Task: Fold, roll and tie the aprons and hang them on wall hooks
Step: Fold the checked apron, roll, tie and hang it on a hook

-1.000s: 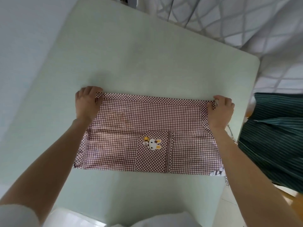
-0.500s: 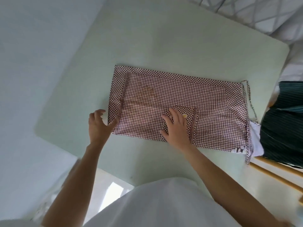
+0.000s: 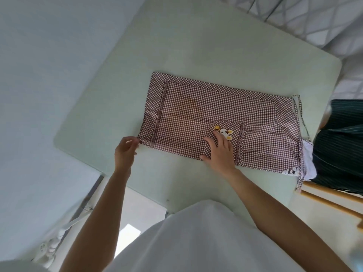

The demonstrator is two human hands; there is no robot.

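Observation:
A maroon gingham apron (image 3: 196, 114) lies folded into a flat rectangle on the pale green table (image 3: 196, 46). Its pocket carries a rabbit patch (image 3: 225, 132). My right hand (image 3: 220, 154) rests flat on the pocket near the apron's near edge, fingers straight and spread. My left hand (image 3: 124, 152) is at the near-left corner of the apron and pinches that corner between thumb and fingertips. The apron's thin tie strings (image 3: 300, 118) trail along its right side and hang over the table's right edge.
A dark green striped apron (image 3: 341, 146) lies on a seat with wooden rails (image 3: 330, 201) just off the table's right edge. A pale blue wall runs along the left. Patterned white fabric (image 3: 314, 18) lies beyond the far edge. My white shirt fills the bottom.
Both hands left the apron's far corners. The right hand settled on the pocket and slid back off the rabbit patch. The left hand closed on the near-left corner.

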